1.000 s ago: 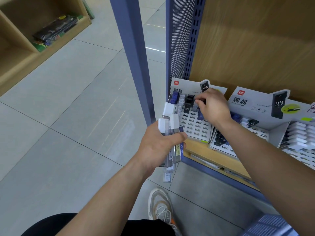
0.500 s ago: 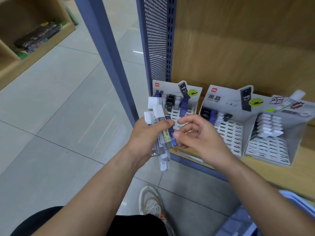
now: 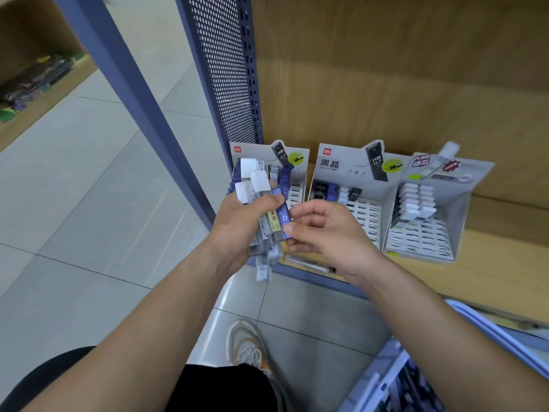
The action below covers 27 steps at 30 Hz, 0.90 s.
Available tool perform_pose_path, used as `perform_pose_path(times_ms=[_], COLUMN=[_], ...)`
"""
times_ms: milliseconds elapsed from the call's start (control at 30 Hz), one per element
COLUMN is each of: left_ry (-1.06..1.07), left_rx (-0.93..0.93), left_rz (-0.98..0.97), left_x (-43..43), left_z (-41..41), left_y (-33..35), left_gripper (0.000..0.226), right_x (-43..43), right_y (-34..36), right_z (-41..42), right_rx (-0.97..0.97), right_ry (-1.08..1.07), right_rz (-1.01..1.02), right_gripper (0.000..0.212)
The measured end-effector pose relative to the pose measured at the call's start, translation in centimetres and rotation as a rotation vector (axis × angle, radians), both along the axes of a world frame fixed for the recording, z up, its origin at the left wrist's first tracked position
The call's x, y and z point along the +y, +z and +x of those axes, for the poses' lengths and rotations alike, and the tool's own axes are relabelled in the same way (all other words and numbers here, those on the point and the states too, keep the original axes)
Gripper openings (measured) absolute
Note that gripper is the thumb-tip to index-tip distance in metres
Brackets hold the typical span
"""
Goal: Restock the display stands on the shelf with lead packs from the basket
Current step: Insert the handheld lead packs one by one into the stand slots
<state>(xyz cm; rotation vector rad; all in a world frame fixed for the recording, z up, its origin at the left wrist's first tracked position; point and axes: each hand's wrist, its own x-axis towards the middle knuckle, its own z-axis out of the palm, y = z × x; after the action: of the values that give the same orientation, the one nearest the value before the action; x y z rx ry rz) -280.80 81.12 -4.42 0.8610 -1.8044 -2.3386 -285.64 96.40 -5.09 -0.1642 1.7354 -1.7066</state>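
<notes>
Three display stands point(image 3: 341, 173) sit abreast on the shelf point(image 3: 490, 263); basket point(image 3: 377, 385) lies below.

One wide-angle camera, worn on the head, sits above and in front of the shelf point(image 3: 490, 257), facing forward and steeply down at it. It is near: the display stands point(image 3: 353, 203) on the shelf fill the upper right. The left hand point(image 3: 240, 221) and right hand point(image 3: 326, 230), meeting over lead packs point(image 3: 269, 224), sit mid-frame just before the shelf's front edge. Left of the shelf, floor tiles point(image 3: 89, 203) show; below it, a shoe point(image 3: 246, 343) and a basket point(image 3: 488, 330) corner.
</notes>
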Motion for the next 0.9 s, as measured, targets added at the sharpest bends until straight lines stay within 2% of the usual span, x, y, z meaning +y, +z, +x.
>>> perform_pose_path(times_ms=[200, 467, 700, 900], left_ry=[-0.004, 0.006, -0.020, -0.016], left_rx=[-0.014, -0.029, -0.058, -0.107], left_rz=[0.023, 0.010, -0.035, -0.100], left_x=[0.9, 1.2, 1.3, 1.2], left_z=[-0.4, -0.9, -1.0, -0.9], left_y=[-0.1, -0.3, -0.5, -1.0], left_gripper=[0.011, 0.010, 0.022, 0.015], right_x=[1.0, 1.3, 2.3, 4.6], right_y=[-0.2, -0.3, -1.0, -1.9], right_z=[0.0, 0.1, 0.1, -0.9], right_rx=[-0.052, -0.132, -0.077, -0.005], right_ry=[-0.049, -0.108, -0.149, -0.348], right_rz=[-0.064, -0.147, -0.156, -0.184], right_gripper=[0.010, 0.010, 0.010, 0.013])
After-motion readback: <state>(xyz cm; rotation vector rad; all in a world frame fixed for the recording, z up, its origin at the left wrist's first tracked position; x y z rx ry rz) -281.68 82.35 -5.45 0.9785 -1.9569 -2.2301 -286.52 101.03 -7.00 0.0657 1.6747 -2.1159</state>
